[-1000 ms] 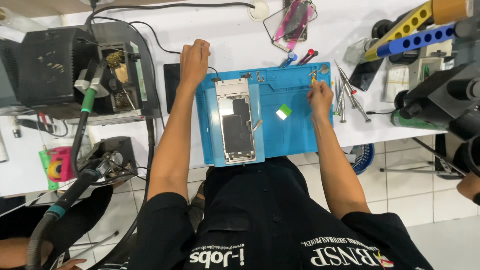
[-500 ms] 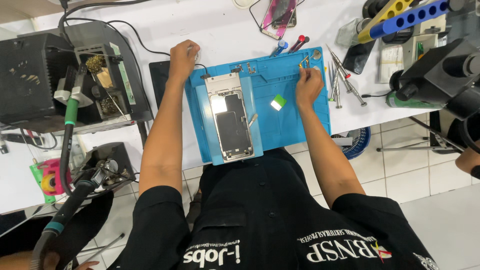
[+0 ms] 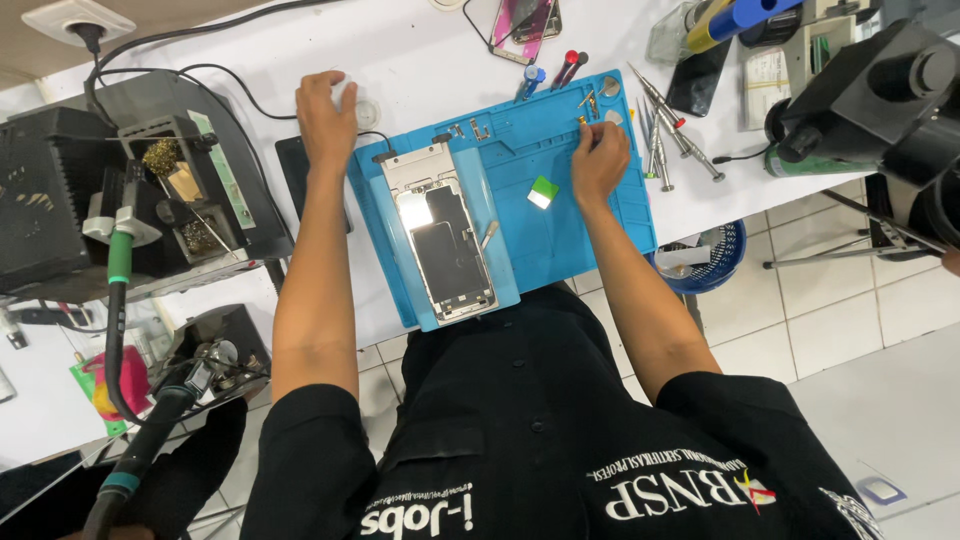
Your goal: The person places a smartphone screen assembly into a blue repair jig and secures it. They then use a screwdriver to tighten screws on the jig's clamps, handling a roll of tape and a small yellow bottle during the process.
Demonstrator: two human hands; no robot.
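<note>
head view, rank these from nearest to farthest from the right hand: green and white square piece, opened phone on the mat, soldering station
1. green and white square piece: on the blue mat, just beside the right hand.
2. opened phone: on the mat's other half.
3. soldering station: off the mat, at the far table edge.

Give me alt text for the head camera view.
A person at a white table reaches the right hand to small parts at the far edge of a blue mat. An opened phone lies on the mat; the left hand rests beyond it.

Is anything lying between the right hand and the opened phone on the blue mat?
Mostly bare mat. Between the right hand and the opened phone lies only a small green-and-white piece; it sits low and looks easy to pass.
</note>
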